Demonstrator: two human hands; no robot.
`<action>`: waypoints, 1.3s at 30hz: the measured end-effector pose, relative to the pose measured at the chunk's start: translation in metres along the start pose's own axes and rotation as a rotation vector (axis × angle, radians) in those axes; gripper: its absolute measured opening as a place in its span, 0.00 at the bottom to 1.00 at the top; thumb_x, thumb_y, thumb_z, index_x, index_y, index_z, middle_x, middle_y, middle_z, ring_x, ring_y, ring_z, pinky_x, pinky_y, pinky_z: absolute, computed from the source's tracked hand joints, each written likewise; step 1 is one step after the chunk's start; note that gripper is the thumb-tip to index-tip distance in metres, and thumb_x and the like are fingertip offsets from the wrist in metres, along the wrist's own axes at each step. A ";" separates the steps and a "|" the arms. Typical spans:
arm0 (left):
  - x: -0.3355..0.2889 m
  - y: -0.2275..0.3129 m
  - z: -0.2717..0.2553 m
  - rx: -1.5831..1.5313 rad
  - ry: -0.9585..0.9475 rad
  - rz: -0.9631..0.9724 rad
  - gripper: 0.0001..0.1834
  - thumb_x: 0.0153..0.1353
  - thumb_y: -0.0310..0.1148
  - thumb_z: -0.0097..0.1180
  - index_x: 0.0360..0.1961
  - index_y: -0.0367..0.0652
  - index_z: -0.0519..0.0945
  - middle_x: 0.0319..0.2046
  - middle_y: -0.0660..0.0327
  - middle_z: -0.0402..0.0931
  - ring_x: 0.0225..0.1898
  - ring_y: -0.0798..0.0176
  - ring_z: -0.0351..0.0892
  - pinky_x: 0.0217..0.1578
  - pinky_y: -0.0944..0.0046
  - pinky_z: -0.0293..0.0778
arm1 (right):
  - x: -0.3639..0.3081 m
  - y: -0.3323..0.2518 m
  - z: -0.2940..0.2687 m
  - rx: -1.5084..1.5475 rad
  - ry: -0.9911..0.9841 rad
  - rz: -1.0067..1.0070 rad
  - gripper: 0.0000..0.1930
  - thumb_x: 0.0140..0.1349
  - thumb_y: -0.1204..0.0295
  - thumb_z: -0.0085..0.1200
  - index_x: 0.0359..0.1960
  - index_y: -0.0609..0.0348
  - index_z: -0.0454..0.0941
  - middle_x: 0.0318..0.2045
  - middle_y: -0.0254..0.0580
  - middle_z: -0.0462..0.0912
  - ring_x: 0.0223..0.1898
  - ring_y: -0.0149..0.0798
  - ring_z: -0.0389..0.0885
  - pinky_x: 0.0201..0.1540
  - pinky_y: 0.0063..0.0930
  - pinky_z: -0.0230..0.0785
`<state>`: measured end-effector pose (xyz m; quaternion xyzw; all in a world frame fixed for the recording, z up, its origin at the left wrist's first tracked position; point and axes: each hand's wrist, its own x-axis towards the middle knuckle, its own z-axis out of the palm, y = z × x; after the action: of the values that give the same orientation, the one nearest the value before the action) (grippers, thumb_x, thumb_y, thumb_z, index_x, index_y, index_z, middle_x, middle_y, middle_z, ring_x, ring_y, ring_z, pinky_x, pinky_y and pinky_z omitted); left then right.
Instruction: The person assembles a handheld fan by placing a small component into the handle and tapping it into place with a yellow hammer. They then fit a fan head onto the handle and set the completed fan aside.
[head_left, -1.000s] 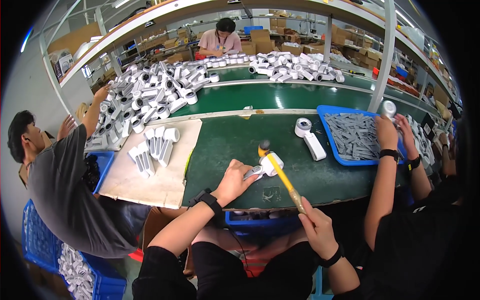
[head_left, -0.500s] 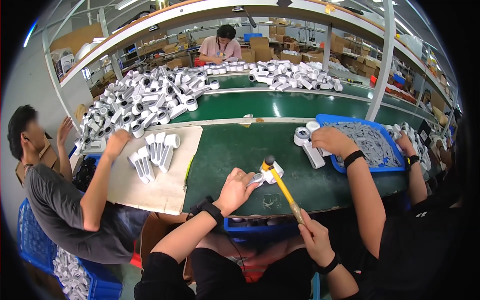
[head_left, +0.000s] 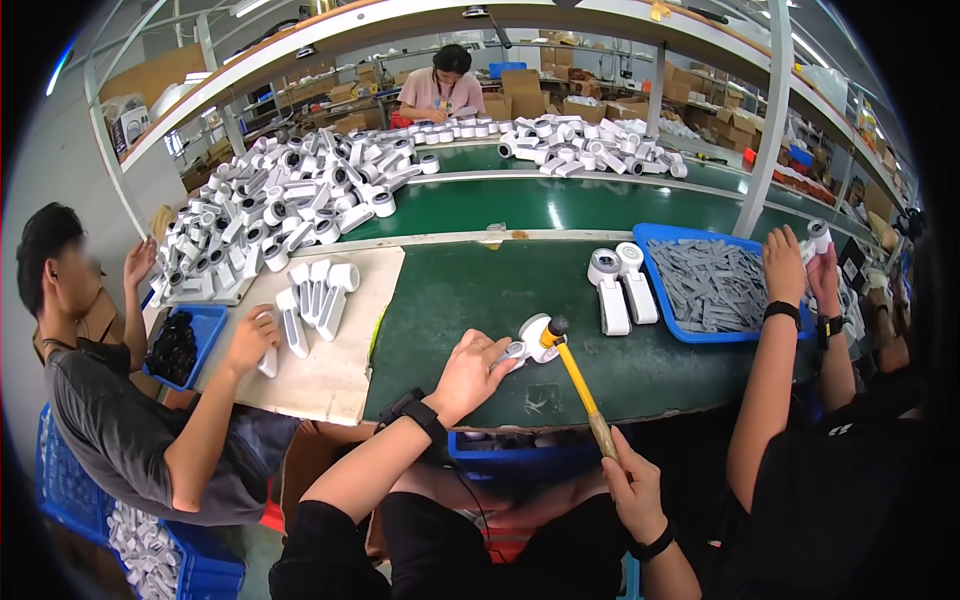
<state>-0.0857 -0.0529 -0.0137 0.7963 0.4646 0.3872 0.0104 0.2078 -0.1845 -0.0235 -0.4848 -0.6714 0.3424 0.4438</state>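
On the green table in front of me lies a white-and-grey handheld device [head_left: 536,335] with a round head and a short handle. My left hand [head_left: 466,378] is closed around its handle end, pressing it to the table. In my right hand [head_left: 636,487] is a hammer [head_left: 577,375] with a yellow shaft and a dark striking end. The hammer's head is over the round head of the device; whether it touches cannot be made out. Two similar devices [head_left: 622,290] lie side by side, farther off to the right.
A blue tray [head_left: 690,338] of grey strips sits at the right, near a co-worker's hands [head_left: 785,268]. At left, another co-worker's hand [head_left: 254,340] is on a device on the beige mat [head_left: 330,385]. A large pile of devices [head_left: 290,195] stands behind the mat.
The hammer's head has shifted slightly right and down. The left co-worker's hand has come from the pile to the mat; the right co-worker's hand has left the two devices and moved right.
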 end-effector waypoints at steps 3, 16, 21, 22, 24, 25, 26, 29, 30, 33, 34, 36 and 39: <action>0.001 -0.001 0.000 0.017 0.011 0.043 0.19 0.59 0.33 0.63 0.49 0.33 0.81 0.34 0.52 0.80 0.44 0.49 0.74 0.47 0.54 0.73 | 0.006 -0.007 0.002 0.001 -0.009 0.005 0.24 0.65 0.78 0.56 0.63 0.66 0.70 0.28 0.42 0.77 0.27 0.31 0.74 0.34 0.23 0.68; -0.001 -0.001 0.006 0.058 0.086 0.085 0.19 0.57 0.33 0.65 0.47 0.33 0.82 0.33 0.50 0.81 0.42 0.48 0.76 0.45 0.54 0.74 | 0.023 -0.022 0.005 -0.121 0.051 -0.288 0.23 0.64 0.79 0.55 0.61 0.66 0.72 0.24 0.42 0.72 0.25 0.32 0.71 0.31 0.25 0.66; -0.006 -0.004 -0.003 0.009 0.017 -0.029 0.18 0.54 0.37 0.67 0.42 0.34 0.83 0.32 0.49 0.82 0.43 0.48 0.77 0.45 0.52 0.75 | 0.027 -0.018 0.002 -0.250 -0.082 -0.227 0.22 0.64 0.78 0.55 0.61 0.66 0.72 0.23 0.44 0.72 0.24 0.36 0.73 0.31 0.27 0.66; -0.005 0.001 -0.011 -0.014 -0.043 -0.103 0.17 0.54 0.36 0.68 0.41 0.35 0.83 0.33 0.49 0.81 0.43 0.47 0.77 0.46 0.52 0.74 | 0.027 -0.017 0.001 -0.253 -0.081 -0.225 0.22 0.64 0.78 0.55 0.61 0.66 0.72 0.23 0.44 0.72 0.24 0.36 0.73 0.31 0.27 0.66; -0.006 0.002 -0.012 -0.016 -0.024 -0.123 0.16 0.53 0.34 0.68 0.39 0.35 0.83 0.33 0.49 0.81 0.43 0.47 0.77 0.46 0.52 0.74 | 0.029 -0.015 0.001 -0.219 -0.077 -0.236 0.22 0.64 0.78 0.55 0.61 0.66 0.72 0.23 0.44 0.73 0.24 0.37 0.73 0.31 0.28 0.66; -0.008 0.002 -0.013 -0.016 -0.005 -0.144 0.14 0.53 0.33 0.68 0.37 0.35 0.82 0.33 0.49 0.80 0.43 0.46 0.76 0.46 0.52 0.73 | 0.030 -0.017 0.000 -0.218 -0.085 -0.238 0.22 0.64 0.78 0.55 0.61 0.66 0.72 0.23 0.44 0.73 0.24 0.37 0.73 0.31 0.28 0.66; -0.007 0.002 -0.012 -0.014 -0.002 -0.150 0.14 0.53 0.33 0.68 0.37 0.35 0.82 0.33 0.49 0.80 0.43 0.46 0.76 0.46 0.52 0.73 | 0.030 -0.022 -0.002 -0.223 -0.085 -0.244 0.22 0.64 0.78 0.55 0.61 0.66 0.72 0.23 0.44 0.73 0.24 0.37 0.73 0.31 0.28 0.66; -0.008 -0.011 -0.008 -0.070 0.035 -0.128 0.13 0.53 0.33 0.68 0.34 0.35 0.81 0.32 0.51 0.78 0.38 0.45 0.75 0.43 0.52 0.73 | 0.035 -0.035 -0.001 -0.239 -0.112 -0.283 0.22 0.64 0.78 0.55 0.61 0.66 0.72 0.26 0.45 0.75 0.25 0.37 0.74 0.32 0.27 0.67; -0.007 -0.011 -0.005 -0.093 0.044 -0.116 0.13 0.53 0.32 0.68 0.34 0.35 0.80 0.32 0.51 0.78 0.38 0.45 0.75 0.42 0.53 0.73 | 0.031 -0.043 -0.001 -0.234 -0.058 -0.303 0.22 0.64 0.79 0.55 0.61 0.67 0.72 0.27 0.45 0.76 0.25 0.38 0.74 0.32 0.27 0.68; -0.009 -0.011 -0.005 -0.111 0.036 -0.119 0.13 0.53 0.32 0.67 0.34 0.35 0.80 0.31 0.51 0.77 0.38 0.45 0.74 0.42 0.53 0.72 | 0.022 -0.038 0.001 -0.295 -0.108 -0.289 0.22 0.64 0.79 0.55 0.61 0.66 0.72 0.27 0.47 0.76 0.27 0.40 0.76 0.33 0.29 0.69; -0.008 -0.010 -0.005 -0.103 0.018 -0.134 0.13 0.53 0.31 0.68 0.34 0.35 0.80 0.31 0.51 0.77 0.38 0.45 0.74 0.41 0.53 0.72 | 0.022 -0.036 0.003 -0.308 -0.150 -0.278 0.22 0.64 0.79 0.55 0.60 0.66 0.72 0.26 0.46 0.75 0.27 0.40 0.76 0.33 0.29 0.69; -0.008 -0.011 -0.004 -0.101 -0.009 -0.163 0.13 0.53 0.31 0.68 0.34 0.35 0.80 0.31 0.51 0.77 0.38 0.46 0.74 0.41 0.53 0.72 | 0.021 -0.033 0.010 -0.241 -0.142 -0.322 0.21 0.63 0.78 0.57 0.59 0.66 0.74 0.23 0.44 0.72 0.24 0.39 0.73 0.31 0.29 0.67; -0.009 -0.014 -0.004 -0.143 -0.002 -0.164 0.13 0.52 0.32 0.68 0.34 0.35 0.81 0.31 0.51 0.78 0.38 0.46 0.74 0.41 0.53 0.72 | 0.024 -0.054 0.000 -0.247 -0.098 -0.308 0.21 0.63 0.78 0.56 0.59 0.66 0.74 0.23 0.43 0.71 0.24 0.36 0.72 0.30 0.27 0.65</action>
<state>-0.1005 -0.0529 -0.0213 0.7533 0.4995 0.4162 0.0994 0.1852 -0.1773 0.0313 -0.4099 -0.7954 0.2087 0.3948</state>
